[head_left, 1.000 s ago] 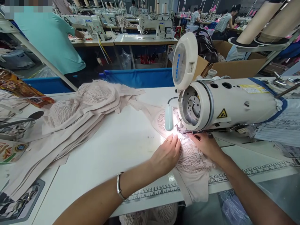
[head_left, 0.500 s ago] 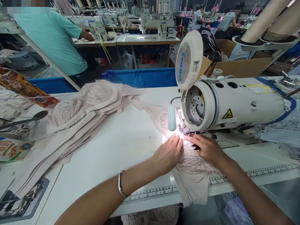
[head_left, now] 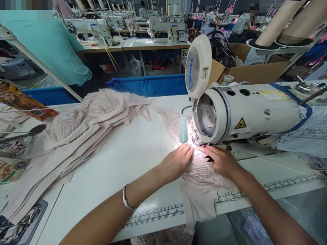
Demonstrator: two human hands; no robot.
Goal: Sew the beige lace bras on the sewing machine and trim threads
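Observation:
Under the lit needle area of the white sewing machine (head_left: pixel 250 112) lies a pale pink lace bra (head_left: pixel 200 172), its lower band hanging over the table's front edge. My left hand (head_left: pixel 176 163) is closed, fingertips pressed together on the fabric just before the needle area. My right hand (head_left: pixel 222 161) grips the fabric on the other side, its forefinger stretched toward the presser foot. Two dark pointed tips (head_left: pixel 209 158) stick out under its fingers; what they belong to is hidden. The needle itself cannot be made out. A pale blue lamp (head_left: pixel 183 128) hangs beside the foot.
A pile of similar pink lace bras (head_left: pixel 102 105) covers the table's left part. An orange snack packet (head_left: pixel 24 102) lies beyond it. A ruler strip (head_left: pixel 158 213) runs along the front edge. The machine's round end cover (head_left: pixel 198 66) stands open. A co-worker in turquoise (head_left: pixel 46 51) sits ahead.
The view has turned slightly right. The disc inside the machine's open end now looks smeared, as if spinning. Both hands keep their hold on the bra. The co-worker's forearm no longer shows.

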